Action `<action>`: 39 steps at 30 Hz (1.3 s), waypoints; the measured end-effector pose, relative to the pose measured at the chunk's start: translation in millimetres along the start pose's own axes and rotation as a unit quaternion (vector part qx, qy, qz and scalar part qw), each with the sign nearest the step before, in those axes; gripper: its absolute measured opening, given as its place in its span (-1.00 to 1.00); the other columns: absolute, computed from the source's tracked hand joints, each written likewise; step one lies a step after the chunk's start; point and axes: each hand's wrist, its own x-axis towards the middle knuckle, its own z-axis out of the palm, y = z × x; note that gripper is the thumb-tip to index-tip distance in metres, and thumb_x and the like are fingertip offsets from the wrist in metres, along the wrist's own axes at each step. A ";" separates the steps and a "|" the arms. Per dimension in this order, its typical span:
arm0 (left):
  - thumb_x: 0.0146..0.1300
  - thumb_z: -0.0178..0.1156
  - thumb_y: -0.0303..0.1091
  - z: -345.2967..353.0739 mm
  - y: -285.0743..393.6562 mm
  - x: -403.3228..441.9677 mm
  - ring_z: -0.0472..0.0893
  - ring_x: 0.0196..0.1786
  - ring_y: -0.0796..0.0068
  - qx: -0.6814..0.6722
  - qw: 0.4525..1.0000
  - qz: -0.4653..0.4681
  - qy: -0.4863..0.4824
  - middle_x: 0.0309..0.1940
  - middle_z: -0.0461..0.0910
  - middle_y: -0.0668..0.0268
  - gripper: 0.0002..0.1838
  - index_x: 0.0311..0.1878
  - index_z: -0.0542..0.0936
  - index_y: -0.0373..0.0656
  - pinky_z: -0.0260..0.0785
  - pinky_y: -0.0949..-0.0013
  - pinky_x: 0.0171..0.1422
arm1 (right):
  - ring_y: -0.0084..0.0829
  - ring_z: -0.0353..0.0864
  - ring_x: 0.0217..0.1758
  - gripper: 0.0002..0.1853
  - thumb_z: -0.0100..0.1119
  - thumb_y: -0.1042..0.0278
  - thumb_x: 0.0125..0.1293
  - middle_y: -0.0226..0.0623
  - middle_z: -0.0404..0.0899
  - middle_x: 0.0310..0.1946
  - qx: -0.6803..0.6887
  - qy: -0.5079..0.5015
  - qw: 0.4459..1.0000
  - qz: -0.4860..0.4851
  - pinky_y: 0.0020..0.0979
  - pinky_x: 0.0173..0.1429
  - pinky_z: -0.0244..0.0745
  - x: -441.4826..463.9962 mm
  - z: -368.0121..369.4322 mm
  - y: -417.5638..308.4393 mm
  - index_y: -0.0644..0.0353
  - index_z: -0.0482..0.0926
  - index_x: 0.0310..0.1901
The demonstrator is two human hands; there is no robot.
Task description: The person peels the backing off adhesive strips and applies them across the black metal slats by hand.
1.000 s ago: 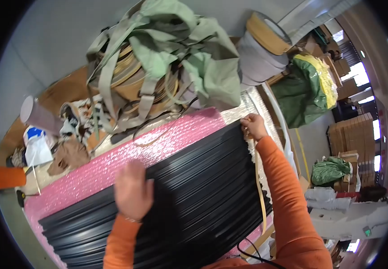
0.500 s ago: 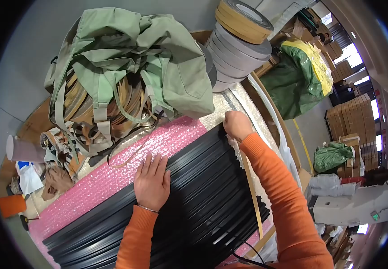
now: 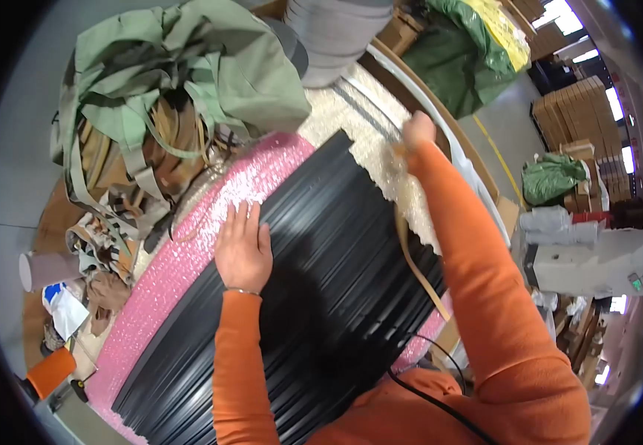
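My left hand [image 3: 243,252] lies flat with fingers extended on the upper edge of a bundle of long black strips [image 3: 321,245], its fingertips over the pink bubble wrap [image 3: 202,215]. Off the far ends of the strips, my right hand [image 3: 419,132] is closed and slightly blurred. A narrow tan strap [image 3: 427,285] trails from this hand along the bundle's right end, bending on its way down. Part of the strap near the hand is smeared by motion. Clear bubble wrap [image 3: 369,126] lies beneath my right hand.
A green canvas bag [image 3: 254,81] with straps slumps at the upper left. Stacked grey rolls [image 3: 336,37] stand behind the bundle. An orange-handled tool [image 3: 50,371] and a white cup-like object [image 3: 47,271] sit at the left. A black cable [image 3: 440,408] crosses near my body.
My right hand has moved outward, away from the bundle's end, and the tan strap now bends instead of running straight. My left hand stays flat on the strips. The head view has shifted.
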 end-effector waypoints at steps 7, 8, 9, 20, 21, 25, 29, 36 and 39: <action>0.26 0.06 -0.27 -2.2 6.3 6.2 0.33 0.30 0.07 0.014 1.000 -0.007 -0.021 0.20 0.43 0.16 -0.56 0.21 0.43 -0.12 0.17 0.10 0.33 | 0.06 0.53 -0.17 -0.86 0.07 0.43 0.22 0.05 0.55 -0.28 0.043 -0.192 0.893 -0.405 -0.15 -0.07 0.43 -73.7 -28.7 -20.9 0.31 0.47 -0.24; 0.26 0.07 -0.27 -4.5 6.6 4.7 0.32 0.31 0.08 0.014 1.000 -0.008 -0.027 0.20 0.43 0.16 -0.56 0.22 0.42 -0.11 0.17 0.11 0.34 | 0.04 0.49 -0.06 -0.86 0.06 0.49 0.19 0.08 0.51 -0.13 0.053 -0.213 0.858 -0.465 -0.17 0.02 0.39 -84.7 -14.4 -31.3 0.33 0.45 -0.22; 0.26 0.07 -0.25 -6.2 8.6 5.5 0.32 0.31 0.09 0.021 0.999 -0.020 -0.041 0.20 0.42 0.16 -0.54 0.23 0.41 -0.09 0.16 0.13 0.35 | 0.04 0.47 -0.04 -0.86 0.05 0.50 0.19 0.08 0.49 -0.10 0.052 -0.224 0.852 -0.471 -0.16 0.04 0.37 -91.6 -1.3 -32.9 0.33 0.44 -0.23; 0.30 -0.01 -0.12 -16.9 5.9 -3.2 0.21 0.38 0.12 0.033 0.996 -0.018 -0.075 0.30 0.26 0.08 -0.46 0.28 0.30 -0.17 0.03 0.10 0.42 | 0.06 0.51 -0.12 -0.63 -0.05 0.49 0.29 0.06 0.53 -0.17 0.006 -0.165 0.856 -0.490 -0.11 0.21 0.28 -104.3 59.1 -11.7 0.34 0.34 0.14; 0.30 -0.01 -0.12 -18.6 5.9 -6.0 0.18 0.39 0.11 0.034 0.997 -0.011 -0.073 0.31 0.24 0.07 -0.45 0.30 0.28 -0.17 -0.01 0.10 0.44 | 0.04 0.52 -0.11 -0.63 -0.06 0.46 0.31 0.06 0.53 -0.13 -0.008 -0.165 0.850 -0.500 -0.12 0.21 0.28 -103.7 57.5 -11.5 0.33 0.34 0.15; 0.30 -0.01 -0.13 -49.5 -13.8 -50.8 0.09 0.43 0.13 0.060 0.995 -0.035 -0.065 0.35 0.17 0.08 -0.42 0.32 0.24 -0.21 -0.12 0.10 0.49 | 0.01 0.51 0.01 -0.64 -0.11 0.39 0.38 0.06 0.48 0.04 -0.014 -0.193 0.849 -0.491 -0.14 0.22 0.28 -90.5 61.4 -2.2 0.32 0.36 0.16; 0.27 0.01 -0.15 -110.7 -81.6 -155.0 0.12 0.42 0.11 0.157 0.970 -0.178 -0.057 0.34 0.19 0.07 -0.43 0.30 0.28 -0.20 -0.09 0.07 0.47 | 0.01 0.45 0.14 -0.62 -0.15 0.36 0.41 0.06 0.45 0.10 -0.038 -0.176 0.836 -0.518 -0.22 0.21 0.30 -80.8 73.4 5.5 0.33 0.33 0.19; 0.36 -0.17 0.03 -188.3 -288.8 -387.5 0.25 0.30 -0.01 0.396 0.827 -0.397 0.046 0.22 0.31 -0.02 -0.48 0.20 0.38 -0.14 0.09 -0.14 0.32 | -0.58 0.52 -0.22 -0.81 0.00 0.29 0.38 -0.36 0.57 -0.20 0.068 -0.280 0.927 -0.241 -0.53 -0.21 0.39 -8.4 -30.4 98.3 0.21 0.53 -0.15; 0.28 -0.08 -0.22 -229.8 -286.5 -381.6 0.47 0.02 0.10 0.377 0.859 -0.343 -0.045 -0.23 0.55 0.12 -0.71 -0.12 0.58 -0.12 0.16 0.03 0.25 | -0.67 0.43 -0.38 -0.86 0.10 0.27 0.32 -0.47 0.57 -0.30 0.276 -0.082 0.952 -0.102 -0.61 -0.39 0.26 -66.4 -195.5 179.7 0.10 0.54 -0.17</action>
